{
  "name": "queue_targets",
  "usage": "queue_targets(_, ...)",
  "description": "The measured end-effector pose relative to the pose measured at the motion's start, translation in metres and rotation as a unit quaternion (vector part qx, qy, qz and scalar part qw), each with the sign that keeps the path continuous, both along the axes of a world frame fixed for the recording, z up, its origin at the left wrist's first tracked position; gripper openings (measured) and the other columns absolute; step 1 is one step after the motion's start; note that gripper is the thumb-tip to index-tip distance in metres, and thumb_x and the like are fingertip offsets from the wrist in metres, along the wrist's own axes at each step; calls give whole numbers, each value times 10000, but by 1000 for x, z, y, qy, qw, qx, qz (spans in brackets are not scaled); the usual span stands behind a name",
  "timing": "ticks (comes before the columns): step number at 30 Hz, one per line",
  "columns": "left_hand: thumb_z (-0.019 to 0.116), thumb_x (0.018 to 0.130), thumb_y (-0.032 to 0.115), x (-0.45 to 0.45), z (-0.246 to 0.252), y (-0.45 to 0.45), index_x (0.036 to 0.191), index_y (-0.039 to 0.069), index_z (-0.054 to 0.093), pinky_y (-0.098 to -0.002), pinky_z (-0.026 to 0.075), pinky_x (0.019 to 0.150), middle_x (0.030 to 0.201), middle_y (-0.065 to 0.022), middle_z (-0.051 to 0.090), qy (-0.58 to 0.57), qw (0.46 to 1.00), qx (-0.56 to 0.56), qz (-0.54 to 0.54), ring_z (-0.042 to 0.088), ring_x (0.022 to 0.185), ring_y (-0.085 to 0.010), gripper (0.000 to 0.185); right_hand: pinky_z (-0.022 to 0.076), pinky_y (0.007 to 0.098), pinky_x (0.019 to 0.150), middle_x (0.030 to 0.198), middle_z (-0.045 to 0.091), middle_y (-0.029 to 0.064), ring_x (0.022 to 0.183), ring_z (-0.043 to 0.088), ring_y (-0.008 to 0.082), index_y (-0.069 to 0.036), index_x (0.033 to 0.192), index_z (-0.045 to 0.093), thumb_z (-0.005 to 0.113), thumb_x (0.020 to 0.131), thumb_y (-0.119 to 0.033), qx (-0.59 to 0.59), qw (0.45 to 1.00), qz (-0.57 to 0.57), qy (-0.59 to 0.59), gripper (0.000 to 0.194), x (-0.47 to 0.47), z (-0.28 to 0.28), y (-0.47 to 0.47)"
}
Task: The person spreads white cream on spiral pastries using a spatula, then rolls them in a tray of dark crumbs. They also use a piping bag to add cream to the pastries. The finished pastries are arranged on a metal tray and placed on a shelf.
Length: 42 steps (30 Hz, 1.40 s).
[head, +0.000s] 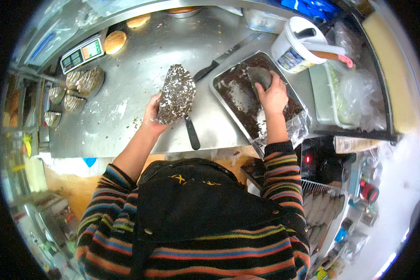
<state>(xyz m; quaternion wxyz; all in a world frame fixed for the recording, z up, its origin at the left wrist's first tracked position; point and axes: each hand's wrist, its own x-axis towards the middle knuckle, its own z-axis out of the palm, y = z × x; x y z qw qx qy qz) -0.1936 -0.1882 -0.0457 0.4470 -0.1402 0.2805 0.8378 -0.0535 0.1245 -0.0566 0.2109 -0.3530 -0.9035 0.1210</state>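
My left hand (153,113) holds a cake piece (176,94) upright above the steel worktop, its face covered with dark crumbs and patches of white cream. To the right, my right hand (273,93) grips a dark rounded scraper (260,77) over a metal tray (227,111) of dark crumbs. Just below the cake piece lies a spatula with a black handle (192,134); its blade is mostly hidden. A long knife with a black handle (205,71) rests between the cake piece and the tray.
A digital scale (82,55), round bun-like cakes (115,42) and several striped cake pieces (87,82) stand at the left. Beyond the tray are a white bucket (294,45) and a pale plastic container (323,94). Clear plastic film (298,127) covers the tray's near right corner.
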Motion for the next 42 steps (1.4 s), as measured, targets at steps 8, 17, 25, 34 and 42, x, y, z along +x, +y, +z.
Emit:
queue_targets(8, 601, 702, 259, 37, -1, -80, 1071, 61, 542, -451, 451, 890, 1049, -155, 572, -99, 987, -98, 83, 552, 987, -305, 423, 486, 359, 776, 1020, 635, 124, 873, 615, 244, 0, 1173, 502, 672, 773, -322, -244, 949, 17, 197, 540, 22, 18, 5)
queue_targets(17, 539, 760, 225, 8, -14, -239, 1074, 27, 571, -456, 446, 912, 1065, -160, 604, -92, 983, 58, 151, 585, 962, -309, 372, 495, 448, 829, 1175, 529, 137, 1028, 539, 305, -57, 1251, 439, 444, 892, -421, -886, 375, -56, 266, 511, -49, 17, -217)
queue_targets(25, 582, 757, 312, -105, -49, -474, 1023, 69, 581, -451, 460, 825, 1001, -120, 604, 11, 968, -125, 215, 568, 914, -278, 361, 424, 381, 897, 1184, 536, 117, 1038, 534, 241, -17, 1245, 453, 505, 884, -387, -837, 516, 170, 72, 520, -198, -27, -433)
queue_targets(34, 499, 825, 265, -249, -91, -648, 1011, 34, 575, -412, 501, 802, 970, -105, 634, 83, 942, -188, 266, 611, 895, -262, 307, 449, 342, 822, 1082, 575, 178, 980, 557, 300, -12, 1139, 533, 574, 838, -344, -337, 908, 237, 74, 450, -315, -62, -525)
queue_targets(42, 483, 871, 362, -297, -96, -661, 1227, 23, 445, -442, 431, 903, 1200, -116, 517, 151, 891, -330, 273, 524, 1070, -279, 493, 400, 406, 862, 1056, 552, 167, 986, 502, 331, -42, 1122, 513, 697, 701, -176, -55, 991, 18, 118, 479, -123, -23, -385)
